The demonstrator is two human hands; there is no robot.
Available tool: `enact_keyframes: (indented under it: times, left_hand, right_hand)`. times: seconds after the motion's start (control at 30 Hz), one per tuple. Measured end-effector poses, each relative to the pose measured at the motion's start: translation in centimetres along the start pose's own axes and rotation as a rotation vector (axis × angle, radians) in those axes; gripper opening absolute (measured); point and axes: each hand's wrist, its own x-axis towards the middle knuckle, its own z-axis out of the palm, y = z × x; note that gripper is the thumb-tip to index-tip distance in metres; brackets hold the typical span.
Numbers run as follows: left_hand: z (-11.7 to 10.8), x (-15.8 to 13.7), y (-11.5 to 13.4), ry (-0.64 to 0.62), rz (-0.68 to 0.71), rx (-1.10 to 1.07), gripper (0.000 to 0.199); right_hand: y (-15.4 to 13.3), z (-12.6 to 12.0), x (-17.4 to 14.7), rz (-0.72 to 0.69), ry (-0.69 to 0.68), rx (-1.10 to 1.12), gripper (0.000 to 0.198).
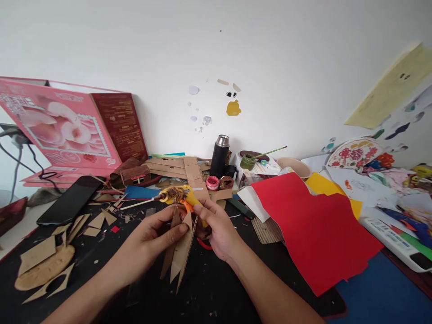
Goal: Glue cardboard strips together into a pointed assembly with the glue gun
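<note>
My left hand [157, 234] pinches several long, pointed strips of brown cardboard [182, 252] between thumb and fingers, their tips hanging down over the black mat. My right hand [221, 227] is closed around the handle of a yellow hot glue gun [178, 195] with an orange trigger. The gun lies level above the cardboard, its stained nozzle facing left. Some of the right fingers are hidden behind the handle and the strips. Below that hand, a small red curved piece [204, 244] shows in part.
Cardboard scraps [97, 221] and a black phone [69, 200] lie left. Behind stand a pink box [67, 126], a black flask [219, 157] and paint jars [212, 182]. A red sheet [307, 225] covers the right side, near a white power strip [398, 243].
</note>
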Motion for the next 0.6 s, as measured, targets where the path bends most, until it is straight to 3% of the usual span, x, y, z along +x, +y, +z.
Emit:
enact_keyframes:
  times: [0.27, 0.6]
  left_hand:
    - [-0.1, -0.1, -0.4, -0.009, 0.021, -0.026, 0.035]
    - [0.3, -0.4, 0.3, -0.117, 0.018, 0.021, 0.042]
  right_hand:
    - [-0.5, 0.1, -0.6, -0.154, 0.03, -0.129, 0.058]
    - [-0.5, 0.2, -1.2, -0.086, -0.083, -0.112, 0.051]
